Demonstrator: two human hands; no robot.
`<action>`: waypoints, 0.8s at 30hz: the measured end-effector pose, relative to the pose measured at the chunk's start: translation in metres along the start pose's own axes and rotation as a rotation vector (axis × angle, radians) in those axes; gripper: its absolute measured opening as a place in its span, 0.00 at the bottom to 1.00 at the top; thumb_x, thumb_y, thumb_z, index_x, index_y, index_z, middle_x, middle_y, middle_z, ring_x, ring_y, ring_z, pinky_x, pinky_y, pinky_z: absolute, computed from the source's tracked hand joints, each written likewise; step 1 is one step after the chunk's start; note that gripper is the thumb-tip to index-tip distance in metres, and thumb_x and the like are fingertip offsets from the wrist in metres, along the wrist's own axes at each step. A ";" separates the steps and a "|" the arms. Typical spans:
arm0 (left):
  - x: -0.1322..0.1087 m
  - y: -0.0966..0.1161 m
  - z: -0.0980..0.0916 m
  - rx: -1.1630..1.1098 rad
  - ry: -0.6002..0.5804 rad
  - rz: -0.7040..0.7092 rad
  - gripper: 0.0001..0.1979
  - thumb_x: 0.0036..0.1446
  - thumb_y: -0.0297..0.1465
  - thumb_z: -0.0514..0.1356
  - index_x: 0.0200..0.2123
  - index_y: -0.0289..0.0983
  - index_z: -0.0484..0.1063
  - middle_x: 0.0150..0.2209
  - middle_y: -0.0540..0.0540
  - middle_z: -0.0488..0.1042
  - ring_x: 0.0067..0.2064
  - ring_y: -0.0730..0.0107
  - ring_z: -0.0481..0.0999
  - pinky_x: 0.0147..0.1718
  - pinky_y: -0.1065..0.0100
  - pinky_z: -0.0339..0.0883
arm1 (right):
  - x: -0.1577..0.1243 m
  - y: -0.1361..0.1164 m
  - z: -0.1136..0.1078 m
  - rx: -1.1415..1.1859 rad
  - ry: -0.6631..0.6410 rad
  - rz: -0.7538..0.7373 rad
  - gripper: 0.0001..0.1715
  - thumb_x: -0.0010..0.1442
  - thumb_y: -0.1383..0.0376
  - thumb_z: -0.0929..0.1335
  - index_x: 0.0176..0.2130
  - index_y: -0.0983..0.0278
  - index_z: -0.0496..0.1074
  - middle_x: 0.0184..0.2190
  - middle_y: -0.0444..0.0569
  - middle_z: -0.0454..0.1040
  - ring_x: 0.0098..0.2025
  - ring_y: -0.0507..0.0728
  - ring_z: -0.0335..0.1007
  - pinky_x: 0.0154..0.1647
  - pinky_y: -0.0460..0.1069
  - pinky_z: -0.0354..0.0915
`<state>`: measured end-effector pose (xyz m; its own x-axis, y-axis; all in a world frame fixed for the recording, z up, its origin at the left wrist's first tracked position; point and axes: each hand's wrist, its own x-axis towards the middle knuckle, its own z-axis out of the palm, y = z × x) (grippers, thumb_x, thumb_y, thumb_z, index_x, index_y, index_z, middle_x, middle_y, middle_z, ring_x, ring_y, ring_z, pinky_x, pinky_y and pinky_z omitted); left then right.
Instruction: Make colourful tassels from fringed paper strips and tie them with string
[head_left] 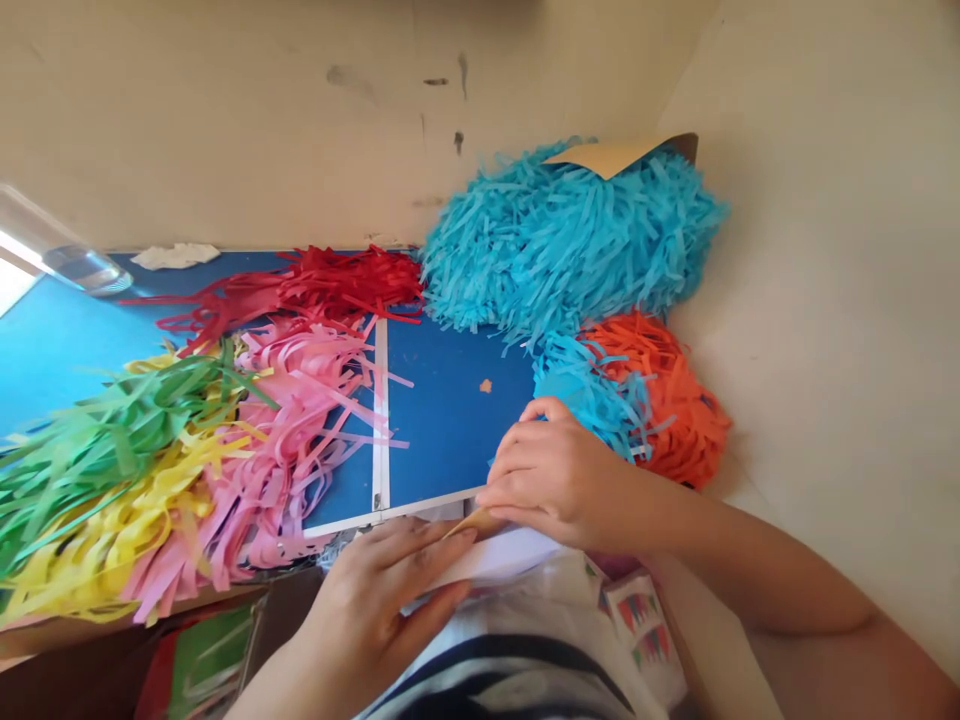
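Low in front of my body, both hands work on a folded paper (499, 553), tan on one face and whitish on the other. My left hand (382, 585) has its thumb under the near side and its fingers over the tan edge. At the paper's far right end, my right hand (551, 475) is closed, pinching the edge with curled fingers. Part of the paper is hidden behind my fingers. Just beyond my right hand lies a small bundle of light blue fringed paper (592, 395).
A big light blue fringe pile (570, 240) with a tan sheet (615, 155) on top sits by the wall. Orange fringe (667, 390) is at right; red (352, 285), pink (292, 410), yellow (135, 530) and green (127, 425) at left. A glass (86, 270) stands far left.
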<state>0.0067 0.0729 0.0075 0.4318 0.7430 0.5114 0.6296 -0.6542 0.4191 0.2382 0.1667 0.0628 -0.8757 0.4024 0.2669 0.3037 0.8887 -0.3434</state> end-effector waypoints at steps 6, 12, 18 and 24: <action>-0.007 -0.003 0.001 -0.009 -0.020 -0.059 0.20 0.62 0.37 0.59 0.57 0.44 0.69 0.44 0.48 0.81 0.46 0.70 0.80 0.49 0.70 0.73 | -0.002 0.002 0.009 0.030 0.044 0.028 0.09 0.68 0.66 0.65 0.39 0.60 0.76 0.36 0.43 0.80 0.39 0.52 0.71 0.46 0.55 0.48; -0.006 -0.003 0.001 -0.017 -0.014 -0.079 0.18 0.63 0.37 0.58 0.56 0.43 0.70 0.45 0.48 0.81 0.46 0.70 0.80 0.48 0.70 0.74 | -0.004 0.000 0.012 0.074 0.082 0.045 0.08 0.67 0.67 0.66 0.35 0.62 0.73 0.35 0.42 0.80 0.37 0.52 0.71 0.46 0.54 0.48; -0.003 -0.002 0.000 -0.013 -0.048 -0.050 0.18 0.63 0.37 0.59 0.56 0.42 0.70 0.45 0.46 0.81 0.47 0.68 0.80 0.48 0.69 0.74 | 0.004 -0.002 0.014 0.148 0.023 0.144 0.05 0.65 0.66 0.68 0.37 0.63 0.74 0.31 0.44 0.79 0.33 0.52 0.71 0.43 0.52 0.49; -0.006 -0.003 0.001 -0.006 -0.033 -0.047 0.19 0.63 0.36 0.59 0.56 0.42 0.70 0.46 0.46 0.81 0.47 0.69 0.79 0.49 0.70 0.73 | 0.005 0.001 0.015 0.194 0.036 0.117 0.08 0.63 0.68 0.69 0.30 0.62 0.73 0.31 0.41 0.78 0.35 0.50 0.72 0.43 0.51 0.50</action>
<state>0.0028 0.0702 0.0028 0.4234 0.7770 0.4658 0.6454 -0.6196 0.4468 0.2285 0.1659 0.0498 -0.8236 0.5109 0.2461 0.3216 0.7782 -0.5394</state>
